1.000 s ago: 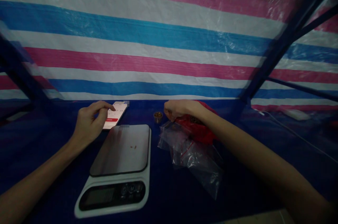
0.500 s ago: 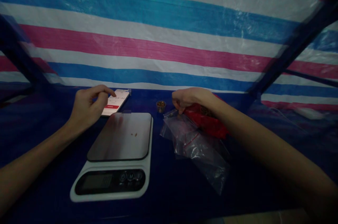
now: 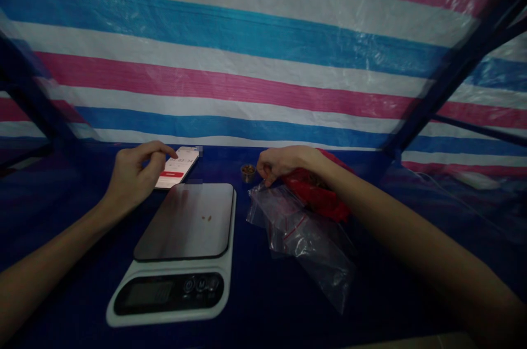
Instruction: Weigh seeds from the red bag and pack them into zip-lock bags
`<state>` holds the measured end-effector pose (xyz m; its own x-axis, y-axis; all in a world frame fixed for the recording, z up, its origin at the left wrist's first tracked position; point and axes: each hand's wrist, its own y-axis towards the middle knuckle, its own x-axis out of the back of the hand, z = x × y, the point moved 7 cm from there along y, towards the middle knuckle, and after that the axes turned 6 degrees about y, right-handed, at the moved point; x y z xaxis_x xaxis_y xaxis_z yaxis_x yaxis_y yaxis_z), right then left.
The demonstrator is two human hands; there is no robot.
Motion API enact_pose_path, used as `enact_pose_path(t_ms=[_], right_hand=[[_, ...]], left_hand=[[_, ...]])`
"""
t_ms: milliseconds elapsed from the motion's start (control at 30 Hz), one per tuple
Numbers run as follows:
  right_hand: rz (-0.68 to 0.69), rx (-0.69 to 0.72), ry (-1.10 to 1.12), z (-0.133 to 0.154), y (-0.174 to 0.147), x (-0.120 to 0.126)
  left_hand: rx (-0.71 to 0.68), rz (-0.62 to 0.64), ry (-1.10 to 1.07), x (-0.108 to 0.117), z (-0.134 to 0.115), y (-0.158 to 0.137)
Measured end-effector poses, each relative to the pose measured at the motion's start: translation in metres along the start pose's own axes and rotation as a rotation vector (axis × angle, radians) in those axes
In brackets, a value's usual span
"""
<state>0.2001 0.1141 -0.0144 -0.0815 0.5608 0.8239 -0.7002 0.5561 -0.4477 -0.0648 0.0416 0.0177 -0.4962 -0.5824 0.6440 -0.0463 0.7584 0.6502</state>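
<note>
My left hand (image 3: 138,173) hovers at the phone (image 3: 181,167), index finger stretched over its lit screen and holding nothing. The screen shows timer-like digits and a red button. Below it lies a white kitchen scale (image 3: 168,261) with a metal plate; two small brown bits (image 3: 206,218) rest on the plate. My right hand (image 3: 278,163) is closed, fingertips bent down just right of a small cup (image 3: 247,173) of brown pieces. What its fingers hold, if anything, is hidden. Clear zip bags (image 3: 304,234) lie under and in front of that hand.
A red bag (image 3: 317,192) lies partly under my right forearm. Behind the blue table surface (image 3: 255,294) hangs a striped plastic sheet (image 3: 247,63). Dark blue frame bars (image 3: 428,102) stand at both sides. A pale object (image 3: 475,180) lies at the far right.
My right hand has shifted slightly left, closer to the small cup. My left hand stays at the phone. The whole view has tilted up a little.
</note>
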Motion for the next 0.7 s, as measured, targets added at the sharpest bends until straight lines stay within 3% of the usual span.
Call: enact_pose_path(t_ms=[300, 500, 700], right_hand=[[-0.023, 0.040, 0.079, -0.010, -0.018, 0.019], [-0.122, 0.156, 0.141, -0.012, -0.045, 0.048], [-0.220, 0.235, 0.121, -0.006, -0.053, 0.061]], left_hand=[[0.035, 0.027, 0.002, 0.001, 0.002, -0.001], [0.050, 0.045, -0.003, 0.001, 0.003, -0.001], [0.047, 0.040, 0.016, 0.003, 0.001, -0.001]])
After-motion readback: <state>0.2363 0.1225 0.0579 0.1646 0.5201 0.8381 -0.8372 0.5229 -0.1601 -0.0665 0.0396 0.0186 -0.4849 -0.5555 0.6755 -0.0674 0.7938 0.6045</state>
